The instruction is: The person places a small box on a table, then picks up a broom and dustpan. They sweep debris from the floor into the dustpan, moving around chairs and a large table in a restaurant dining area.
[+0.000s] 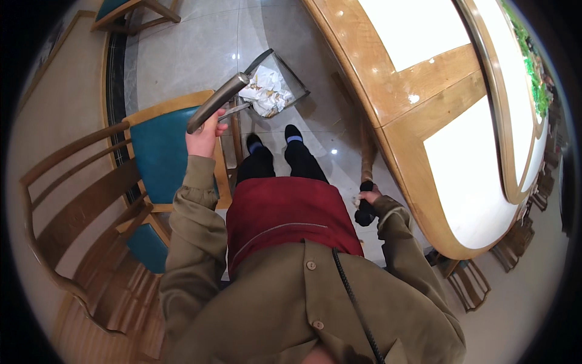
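Observation:
My left hand (204, 139) is closed around the metal handle (220, 101) of a long-handled dustpan. Beyond my feet, the dustpan's pan (298, 86) holds crumpled white paper (266, 93) and small brown and yellowish scraps. Down at my right side, my right hand (373, 194) grips a brown pole (367, 157) just below its black end (365, 216). Some pale material shows beside those fingers. The pole runs forward beside the table's edge; its far end is hidden, so I cannot tell which tool it is.
A large wooden table (400, 182) with white panels curves along my right. Close on my left stands a wooden armchair with a teal seat (166, 157). More chairs stand behind it and beyond the table. Small scraps lie on the grey tiled floor (195, 54) near the table.

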